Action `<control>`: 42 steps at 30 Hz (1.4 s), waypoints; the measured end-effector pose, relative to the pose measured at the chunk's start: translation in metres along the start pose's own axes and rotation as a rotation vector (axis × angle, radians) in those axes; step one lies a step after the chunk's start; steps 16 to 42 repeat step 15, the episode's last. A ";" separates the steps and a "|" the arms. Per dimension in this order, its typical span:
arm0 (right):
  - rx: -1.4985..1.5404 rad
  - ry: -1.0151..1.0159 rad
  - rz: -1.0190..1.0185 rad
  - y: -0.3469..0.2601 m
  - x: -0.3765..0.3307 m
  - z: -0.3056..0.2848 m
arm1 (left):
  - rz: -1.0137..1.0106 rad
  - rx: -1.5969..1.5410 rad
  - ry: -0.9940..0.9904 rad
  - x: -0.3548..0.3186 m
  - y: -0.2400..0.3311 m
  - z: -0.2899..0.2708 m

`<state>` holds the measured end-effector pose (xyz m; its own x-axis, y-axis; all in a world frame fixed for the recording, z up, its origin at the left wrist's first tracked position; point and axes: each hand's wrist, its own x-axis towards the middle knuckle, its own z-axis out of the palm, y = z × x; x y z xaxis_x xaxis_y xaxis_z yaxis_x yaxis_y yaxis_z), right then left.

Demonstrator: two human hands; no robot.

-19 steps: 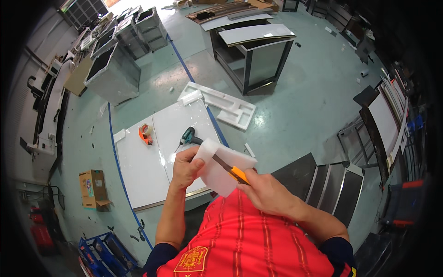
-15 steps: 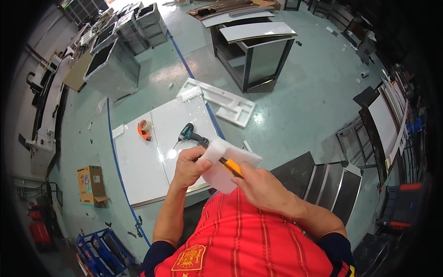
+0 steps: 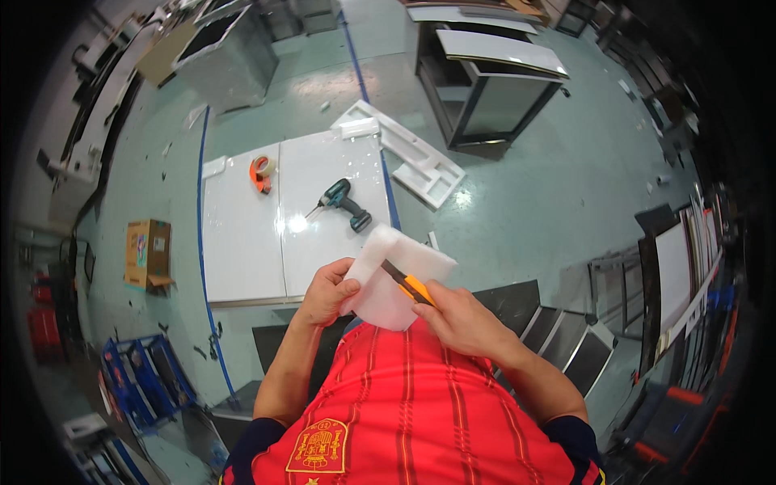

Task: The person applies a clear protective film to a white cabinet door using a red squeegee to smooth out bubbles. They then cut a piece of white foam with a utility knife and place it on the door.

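My left hand is closed on the left edge of a folded white foam sheet, thumb on top. In my right hand is a utility knife with an orange and black body. Its dark front end lies against the foam, pointing up and to the left; I cannot make out how far the blade is in. Beyond the foam, a teal and black cordless drill lies on the white panelled surface. Farther left on that surface sits an orange tape dispenser with a roll of tape.
A white moulded foam tray lies beyond the panels. Dark steps stand close on my right. A cardboard box and a blue rack stand on the left. A dark-framed cabinet is at the far right.
The view has shifted, so the panels and drill now show more fully beyond my hands. The knife lies at a changed angle across the foam, and more of its dark front end shows.
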<state>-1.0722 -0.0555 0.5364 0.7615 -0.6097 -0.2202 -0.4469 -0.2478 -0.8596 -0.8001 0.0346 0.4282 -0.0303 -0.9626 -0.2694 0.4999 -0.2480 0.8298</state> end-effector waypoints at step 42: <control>-0.002 -0.428 0.159 0.000 0.105 0.013 | 0.101 -0.012 1.314 -0.116 -0.118 -0.062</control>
